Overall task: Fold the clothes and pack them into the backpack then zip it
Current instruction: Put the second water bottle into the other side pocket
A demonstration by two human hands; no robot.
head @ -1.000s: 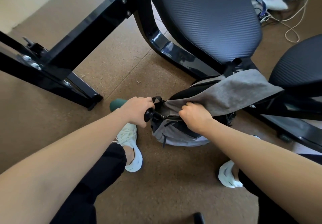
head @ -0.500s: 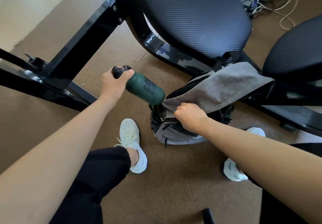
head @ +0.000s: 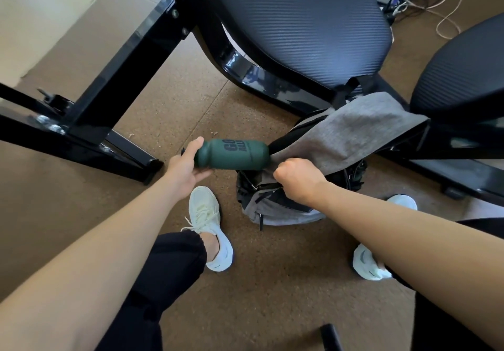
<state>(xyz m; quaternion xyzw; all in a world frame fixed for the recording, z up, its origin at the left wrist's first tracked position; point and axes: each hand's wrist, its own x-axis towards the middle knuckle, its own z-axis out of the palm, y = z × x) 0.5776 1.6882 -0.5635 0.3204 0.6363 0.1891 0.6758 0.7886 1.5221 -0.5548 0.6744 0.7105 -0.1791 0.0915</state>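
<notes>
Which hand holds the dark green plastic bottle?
The left hand, holding the dark green plastic bottle by its cap end; the right hand instead clutches the grey fabric garment at the grey-black backpack.

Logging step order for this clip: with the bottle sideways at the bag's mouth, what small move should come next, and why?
Probably tip the green bottle base-first into the backpack. The left hand holds its neck, its base sits at the opening, and the right hand grips the grey fabric there.
</notes>
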